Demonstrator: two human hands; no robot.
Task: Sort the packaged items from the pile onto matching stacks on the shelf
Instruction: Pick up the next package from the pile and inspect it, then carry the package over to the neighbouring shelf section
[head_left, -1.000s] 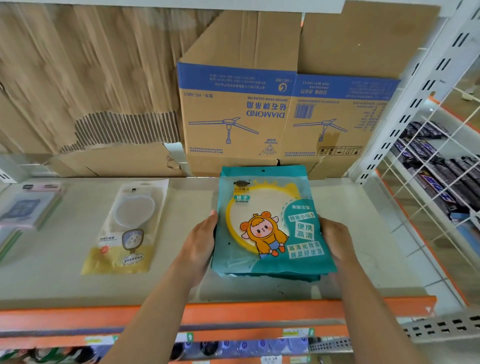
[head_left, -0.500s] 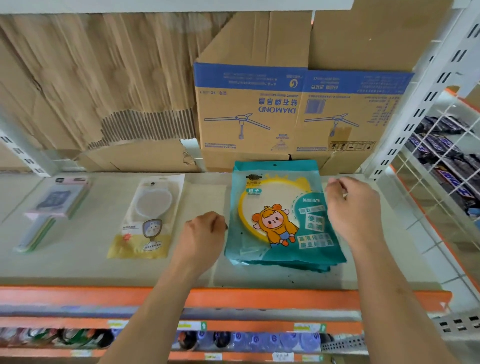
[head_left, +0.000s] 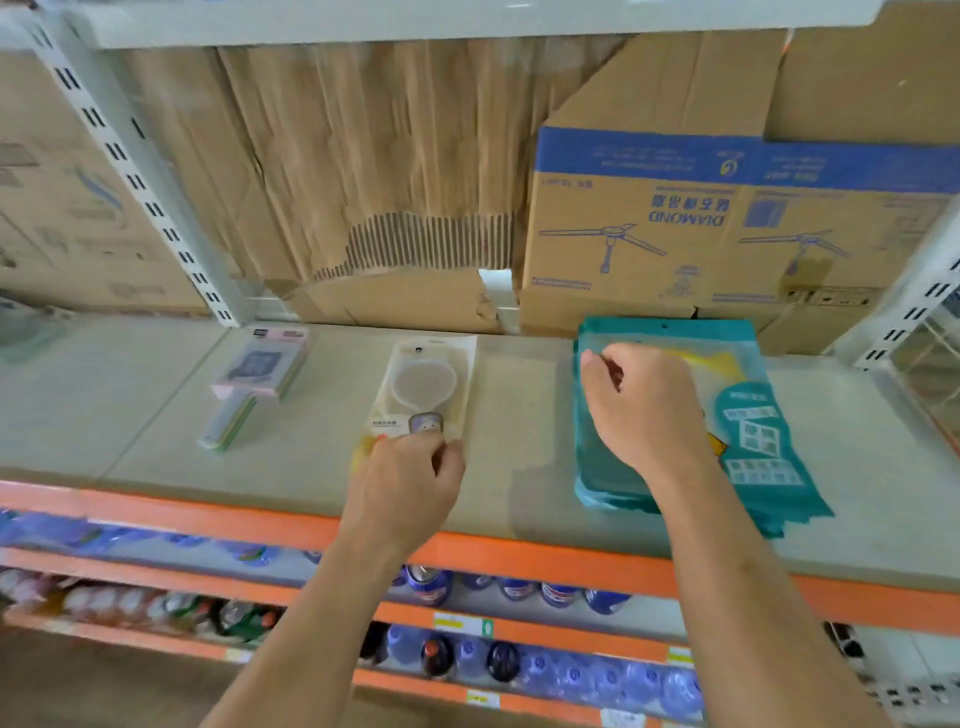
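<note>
A stack of teal packages (head_left: 753, 431) with a cartoon print lies flat on the right of the grey shelf board (head_left: 519, 410). My right hand (head_left: 639, 410) hovers over the stack's left half with loosely curled fingers and holds nothing. A single beige and yellow package (head_left: 423, 384) with a round mirror lies in the middle of the shelf. My left hand (head_left: 410, 483) is over its near end, fingers loosely curled; nothing shows in its grasp and I cannot see whether it touches. A small stack of pink and grey packages (head_left: 260, 364) lies further left.
Cardboard boxes (head_left: 649, 223) line the back of the shelf. A white slotted upright (head_left: 130, 171) stands at back left, another at far right. An orange rail (head_left: 519, 556) fronts the shelf. Bottles (head_left: 519, 590) fill the shelves below.
Both hands have let go of the teal stack, which now lies on the shelf. The view has swung left, my left hand has shifted over the beige package, and my right hand is over the teal stack.
</note>
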